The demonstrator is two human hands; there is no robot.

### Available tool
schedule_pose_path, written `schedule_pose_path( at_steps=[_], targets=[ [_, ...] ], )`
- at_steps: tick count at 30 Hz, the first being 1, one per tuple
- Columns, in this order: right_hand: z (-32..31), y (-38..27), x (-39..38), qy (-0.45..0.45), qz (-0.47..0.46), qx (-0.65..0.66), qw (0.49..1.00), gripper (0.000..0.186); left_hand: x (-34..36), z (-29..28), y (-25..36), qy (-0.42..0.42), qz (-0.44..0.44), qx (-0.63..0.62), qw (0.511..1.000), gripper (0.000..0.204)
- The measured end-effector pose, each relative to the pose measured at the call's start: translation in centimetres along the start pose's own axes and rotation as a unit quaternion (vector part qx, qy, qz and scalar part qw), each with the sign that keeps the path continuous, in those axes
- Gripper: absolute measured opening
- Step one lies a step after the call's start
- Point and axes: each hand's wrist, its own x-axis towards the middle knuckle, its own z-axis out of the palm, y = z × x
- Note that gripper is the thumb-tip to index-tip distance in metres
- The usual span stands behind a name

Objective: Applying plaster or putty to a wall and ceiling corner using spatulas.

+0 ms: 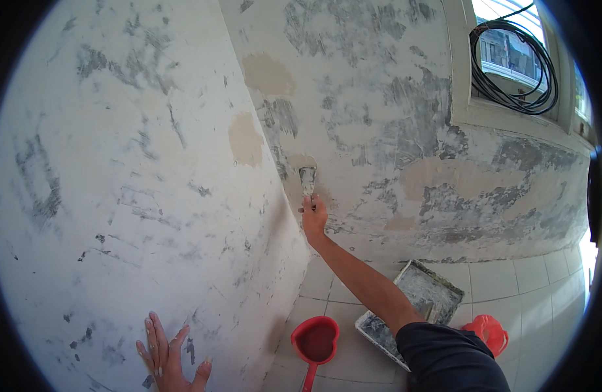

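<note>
My right hand [314, 214] is closed round the handle of a putty knife [307, 179], its blade up against the patchy far wall [373, 117] close to the corner. Fresh beige filler [303, 161] shows on the wall just above the blade. Down at the lower left, my left hand [167, 359] lies with fingers spread against the white left wall [105, 261], holding nothing. More beige patches [247, 139] sit along the corner above the knife.
On the tiled floor [494, 281] rest a red heart-shaped scoop [315, 341], a smeared paint tray [432, 287] partly hidden by my right arm, and a red container [489, 333]. A coil of black cable [549, 78] hangs at the window, upper right.
</note>
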Motion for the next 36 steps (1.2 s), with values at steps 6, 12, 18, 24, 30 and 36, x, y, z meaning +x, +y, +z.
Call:
schedule_pose_path(
  at_steps=[6, 12, 18, 24, 30, 36],
  targets=[
    [0.0, 4.1, -1.2, 0.018, 0.128, 0.101, 0.986, 0.034, 0.0, 0.3, -0.4, 0.007, 0.004, 0.014, 1.000, 0.072],
    [-0.3, 2.3, 0.0, -0.009, 0.042, 0.059, 0.997, 0.030, 0.0, 0.0, 0.2, 0.009, 0.003, 0.000, 1.000, 0.071],
    [-1.7, 4.7, -2.0, 0.013, 0.140, 0.047, 0.989, 0.029, 0.0, 0.2, -0.2, 0.014, 0.003, 0.009, 1.000, 0.071],
    [-0.8, 3.4, 0.5, 0.004, -0.015, -0.010, 1.000, 0.031, 0.1, 0.2, 0.0, 0.006, -0.005, 0.019, 1.000, 0.073],
    [-1.8, 6.0, -1.9, -0.002, 0.147, 0.020, 0.989, 0.033, -0.1, 0.4, -0.1, 0.007, -0.011, 0.020, 1.000, 0.072],
    [-0.8, 3.6, 0.2, -0.007, -0.023, -0.006, 1.000, 0.037, -0.3, 0.0, 0.1, 0.019, -0.007, 0.017, 1.000, 0.071]
  ],
)
